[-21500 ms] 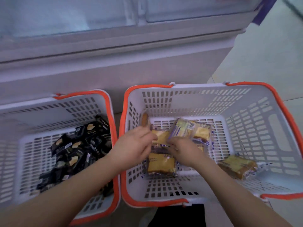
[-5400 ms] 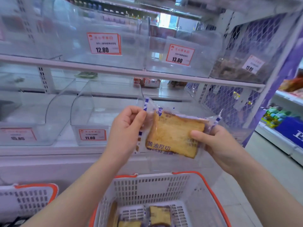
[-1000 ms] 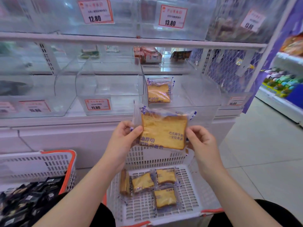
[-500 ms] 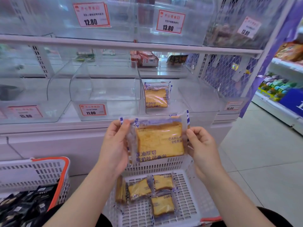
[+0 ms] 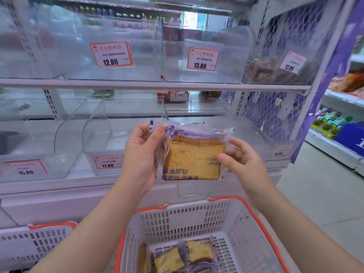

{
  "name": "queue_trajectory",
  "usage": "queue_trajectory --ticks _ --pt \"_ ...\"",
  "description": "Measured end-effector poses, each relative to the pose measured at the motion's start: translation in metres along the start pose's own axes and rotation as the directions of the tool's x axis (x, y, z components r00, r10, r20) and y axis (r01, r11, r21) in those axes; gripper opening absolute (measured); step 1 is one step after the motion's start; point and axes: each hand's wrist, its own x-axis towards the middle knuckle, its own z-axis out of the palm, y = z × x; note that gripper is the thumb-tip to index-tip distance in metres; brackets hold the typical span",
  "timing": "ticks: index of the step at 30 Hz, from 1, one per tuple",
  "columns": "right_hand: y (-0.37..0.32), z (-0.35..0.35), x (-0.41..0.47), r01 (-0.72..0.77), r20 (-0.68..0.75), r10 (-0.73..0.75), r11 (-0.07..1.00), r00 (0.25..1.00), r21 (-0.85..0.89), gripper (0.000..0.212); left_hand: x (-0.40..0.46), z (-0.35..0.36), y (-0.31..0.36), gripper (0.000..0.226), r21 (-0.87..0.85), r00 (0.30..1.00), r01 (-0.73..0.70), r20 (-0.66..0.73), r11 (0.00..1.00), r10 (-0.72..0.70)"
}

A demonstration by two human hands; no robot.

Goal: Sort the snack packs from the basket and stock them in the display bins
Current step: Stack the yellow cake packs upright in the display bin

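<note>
Left hand [image 5: 140, 154] pinches the toast pack [image 5: 192, 156] at its nine o'clock edge, right hand [image 5: 243, 164] at three — held above the basket [image 5: 177, 219]; the slick wrapper could slip short of the bin [image 5: 254, 142].

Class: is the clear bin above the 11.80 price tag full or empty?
Empty, as far as visible: the clear bin above the 11.80 price tag shows only bare walls and floor.

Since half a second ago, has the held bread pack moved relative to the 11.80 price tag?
Yes. The bread pack has risen: its lower edge was well below the 11.80 price tag, and it now sits about level with it, nearer the bins.
</note>
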Motion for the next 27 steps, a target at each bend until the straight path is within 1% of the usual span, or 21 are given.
queue_trajectory --ticks 2,5,7,8,10,12,13,15,18,20,22,23,26,27 --pt "-0.008 0.0 0.017 0.008 0.032 -0.008 1.0 0.999 0.016 0.041 0.011 0.006 0.005 0.014 0.007 0.998 -0.051 0.032 0.999 0.05" --pt "-0.015 0.002 0.04 0.026 0.176 -0.014 0.997 0.984 -0.066 0.013 0.027 0.012 0.008 0.018 0.051 0.995 -0.096 0.045 0.994 0.093" --pt "-0.017 0.002 0.054 0.036 0.197 -0.017 0.995 0.98 -0.09 0.018 0.039 0.011 0.007 0.015 0.114 0.995 -0.096 0.038 0.989 0.092" --pt "-0.017 -0.001 0.061 0.051 0.189 -0.031 0.993 0.981 -0.105 0.02 0.044 0.01 0.006 0.014 0.151 0.997 -0.078 0.034 0.985 0.074" --pt "-0.02 -0.008 0.076 0.09 0.155 -0.068 0.987 0.986 -0.135 0.022 0.054 0.001 -0.003 0.022 0.236 1.0 -0.025 0.022 0.971 0.021" --pt "-0.017 -0.018 0.089 0.097 0.092 -0.082 0.982 0.992 -0.163 0.024 0.059 -0.011 -0.014 0.021 0.386 0.999 0.039 -0.035 0.921 -0.028" --pt "-0.013 -0.022 0.094 0.074 0.057 -0.065 0.981 0.996 -0.178 0.023 0.058 -0.017 -0.02 0.02 0.464 0.998 0.061 -0.055 0.884 -0.039" --pt "0.001 -0.026 0.103 -0.012 0.007 0.014 0.981 1.0 -0.192 0.018 0.056 -0.029 -0.03 0.018 0.565 0.997 0.076 -0.048 0.821 -0.06" --pt "0.026 -0.023 0.115 -0.17 -0.017 0.171 0.959 0.985 -0.226 0.016 0.053 -0.039 -0.044 0.022 0.646 0.987 0.128 -0.007 0.753 -0.162" --pt "0.038 -0.017 0.123 -0.292 -0.014 0.298 0.922 0.954 -0.253 0.013 0.053 -0.041 -0.052 0.034 0.696 0.979 0.133 0.021 0.706 -0.205" --pt "0.049 -0.011 0.131 -0.391 -0.008 0.406 0.874 0.914 -0.289 0.014 0.053 -0.04 -0.056 0.037 0.736 0.974 0.114 0.049 0.668 -0.221" --pt "0.053 -0.008 0.136 -0.43 -0.009 0.449 0.85 0.894 -0.305 0.016 0.052 -0.04 -0.057 0.036 0.745 0.973 0.102 0.063 0.659 -0.222" --pt "0.063 0.001 0.151 -0.52 0.004 0.554 0.783 0.832 -0.342 0.01 0.052 -0.042 -0.058 0.037 0.733 0.973 0.089 0.079 0.675 -0.215" --pt "0.065 0.006 0.156 -0.543 0.007 0.58 0.767 0.814 -0.342 0.012 0.053 -0.044 -0.058 0.038 0.729 0.973 0.092 0.079 0.678 -0.217"
